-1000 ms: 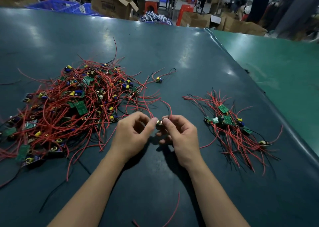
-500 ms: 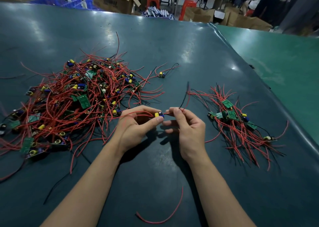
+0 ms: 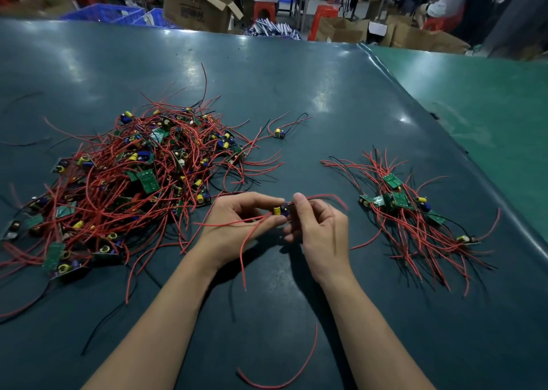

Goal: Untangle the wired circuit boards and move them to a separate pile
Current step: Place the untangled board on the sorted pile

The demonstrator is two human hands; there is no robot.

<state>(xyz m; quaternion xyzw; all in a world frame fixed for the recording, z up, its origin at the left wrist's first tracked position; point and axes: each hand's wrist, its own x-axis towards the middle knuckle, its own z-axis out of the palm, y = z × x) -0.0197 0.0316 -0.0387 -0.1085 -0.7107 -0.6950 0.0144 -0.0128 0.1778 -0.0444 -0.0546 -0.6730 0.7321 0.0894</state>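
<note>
Pinching one small circuit board (image 3: 280,211) between our left hand (image 3: 237,226) and right hand (image 3: 321,229), midway between the tangled pile (image 3: 118,188) at left and sorted pile (image 3: 412,214) at right, we risk its dangling red wires (image 3: 246,247) snagging the tangle if we swing carelessly.

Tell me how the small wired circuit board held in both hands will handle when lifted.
The small wired circuit board is probably light: fingertips alone hold it. Its thin red wires droop, so likely floppy and apt to snag the big tangled pile.
</note>
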